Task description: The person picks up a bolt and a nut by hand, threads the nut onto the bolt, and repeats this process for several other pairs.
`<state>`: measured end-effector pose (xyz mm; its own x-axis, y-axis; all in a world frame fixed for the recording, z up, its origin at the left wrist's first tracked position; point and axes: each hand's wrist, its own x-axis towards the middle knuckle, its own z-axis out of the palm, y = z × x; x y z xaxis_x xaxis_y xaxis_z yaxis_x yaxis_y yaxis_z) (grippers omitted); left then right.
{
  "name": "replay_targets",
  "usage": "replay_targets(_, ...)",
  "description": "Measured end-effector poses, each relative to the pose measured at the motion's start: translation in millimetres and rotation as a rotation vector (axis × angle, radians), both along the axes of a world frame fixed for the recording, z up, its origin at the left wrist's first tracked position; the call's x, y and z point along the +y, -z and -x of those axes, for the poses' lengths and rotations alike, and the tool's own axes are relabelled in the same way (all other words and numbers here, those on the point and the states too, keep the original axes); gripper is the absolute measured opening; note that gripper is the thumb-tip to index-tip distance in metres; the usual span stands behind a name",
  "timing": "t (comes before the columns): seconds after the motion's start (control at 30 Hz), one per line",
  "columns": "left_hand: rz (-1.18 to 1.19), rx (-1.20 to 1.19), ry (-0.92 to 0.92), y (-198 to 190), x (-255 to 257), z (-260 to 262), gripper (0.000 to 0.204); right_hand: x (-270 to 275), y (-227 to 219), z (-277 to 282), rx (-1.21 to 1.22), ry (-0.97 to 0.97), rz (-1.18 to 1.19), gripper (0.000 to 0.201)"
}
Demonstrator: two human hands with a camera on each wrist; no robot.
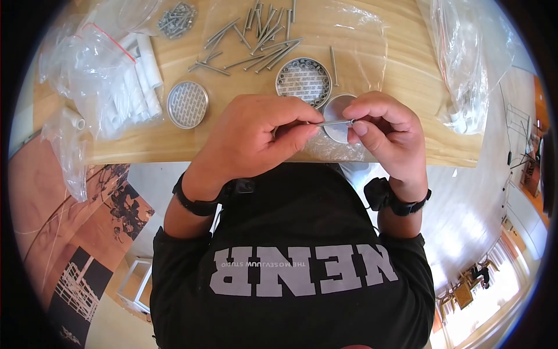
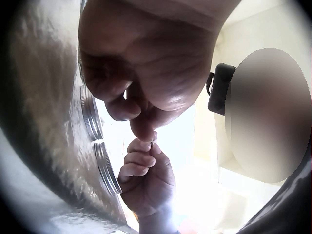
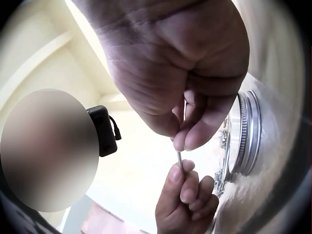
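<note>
A thin metal bolt [image 1: 336,123] lies nearly level between my two hands, above the table's near edge. My left hand [image 1: 247,136] pinches one end between thumb and forefinger. Thumb and fingers of my right hand [image 1: 390,131] pinch the other end, where a small dark ring shows at the fingertips. In the right wrist view the shank [image 3: 179,160] bridges the gap between both sets of fingertips. Just behind the hands stands a round tin [image 1: 303,81] holding small nuts. A second round metal piece [image 1: 336,110] sits partly hidden behind the right hand.
Several loose bolts [image 1: 264,41] are scattered at the back of the wooden table [image 1: 401,75]. A round lid [image 1: 188,104] lies left of the hands. Plastic bags with white tubes [image 1: 136,87] fill the left side; another clear bag [image 1: 459,58] lies right. A bundle of screws [image 1: 176,21] sits back left.
</note>
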<state>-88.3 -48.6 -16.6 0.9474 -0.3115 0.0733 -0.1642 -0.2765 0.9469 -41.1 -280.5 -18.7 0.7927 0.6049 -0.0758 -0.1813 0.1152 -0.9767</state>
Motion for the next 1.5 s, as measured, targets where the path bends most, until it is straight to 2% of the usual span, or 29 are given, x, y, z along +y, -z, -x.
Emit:
replay_targets(0.23, -0.018, 0.010, 0.016, 0, 2, -1, 0.010, 0, -1, 1, 0.001, 0.008, -0.011, 0.016)
replay_targets(0.53, -0.014, 0.001, 0.020, 1, 1, -1, 0.010, 3, -1, 3, -0.127, 0.083, 0.166, 0.014)
replay_targets(0.8, -0.107, -0.045, 0.002, 0, 1, -2, 0.011, 7, -8, 2, -0.520, 0.101, 0.438, 0.018)
replay_targets(1.2, -0.247, -0.244, -0.071, 0, -4, 0, 0.013, 9, -15, 5, -0.853, 0.098, 0.647, 0.018)
replay_targets(1.4, -0.319, -0.344, -0.066, -2, -6, 3, 0.015, 8, -25, 1, -0.904, -0.001, 0.731, 0.015)
replay_targets(1.5, -0.316, -0.368, -0.059, -3, -7, 4, 0.016, 7, -26, 0, -0.852, -0.014, 0.704, 0.016)
